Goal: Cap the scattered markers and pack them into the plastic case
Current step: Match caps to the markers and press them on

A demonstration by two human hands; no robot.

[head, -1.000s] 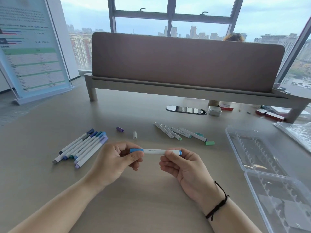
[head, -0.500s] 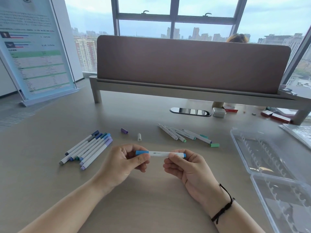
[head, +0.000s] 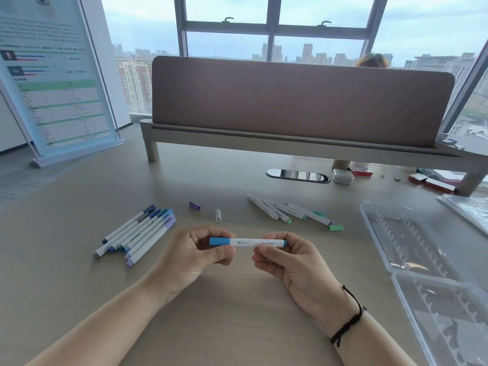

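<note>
Both hands hold a white marker with blue caps [head: 247,242] level above the table. My left hand [head: 196,253] pinches its blue left cap; my right hand [head: 286,256] grips the right end. Several capped markers [head: 137,233] lie bunched at the left. Several uncapped markers [head: 287,211] lie further back at centre right, with two green caps [head: 335,227] beside them. A purple cap [head: 194,205] and a white cap [head: 218,215] lie loose between the groups. The open clear plastic case [head: 412,249] sits at the right, no markers in it.
A brown desk divider on a raised shelf [head: 290,151] crosses the back of the table. Under it are a cable port [head: 298,176], a small white box [head: 342,177] and red items [head: 433,182]. A plastic bag [head: 470,210] lies at far right. A sign board [head: 52,83] stands left.
Both hands keep the same grip on the blue-capped marker. The view has tilted slightly, so everything sits a little lower in the frame.
</note>
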